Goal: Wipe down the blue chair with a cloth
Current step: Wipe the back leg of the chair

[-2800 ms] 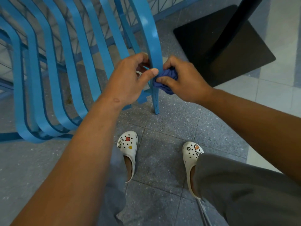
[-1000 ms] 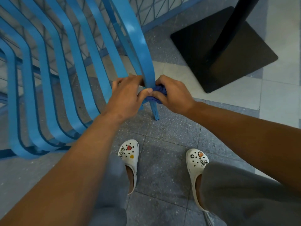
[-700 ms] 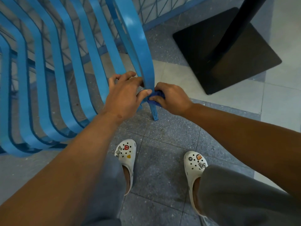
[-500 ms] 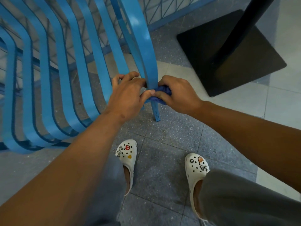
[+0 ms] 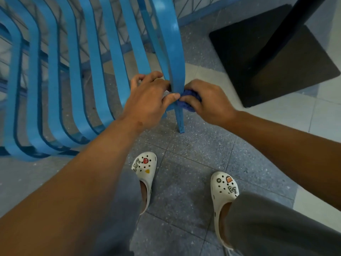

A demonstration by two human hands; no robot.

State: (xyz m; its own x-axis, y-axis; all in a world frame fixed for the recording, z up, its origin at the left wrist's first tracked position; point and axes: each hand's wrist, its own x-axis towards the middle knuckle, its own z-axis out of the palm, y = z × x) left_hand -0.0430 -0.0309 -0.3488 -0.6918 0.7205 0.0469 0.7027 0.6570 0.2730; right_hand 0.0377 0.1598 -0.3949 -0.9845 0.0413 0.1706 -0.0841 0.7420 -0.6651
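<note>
The blue chair (image 5: 96,58) fills the upper left, built of curved metal slats that bend from backrest into seat. Its rightmost slat runs down to a thin leg on the floor. A dark blue cloth (image 5: 188,103) is wrapped around that slat just above the leg. My right hand (image 5: 206,102) clutches the bunched cloth on the slat's right side. My left hand (image 5: 149,100) grips the slat from the left, its thumb pressed on the cloth's edge at the front. Most of the cloth is hidden under my fingers.
A black square table base (image 5: 273,60) with a dark post stands on the floor to the right of the chair. My feet in white clogs (image 5: 145,167) stand on grey speckled tiles below the hands. A blue railing runs behind the chair.
Both hands slid down the rightmost slat with the cloth, then came back up a little. They hold the same grip throughout.
</note>
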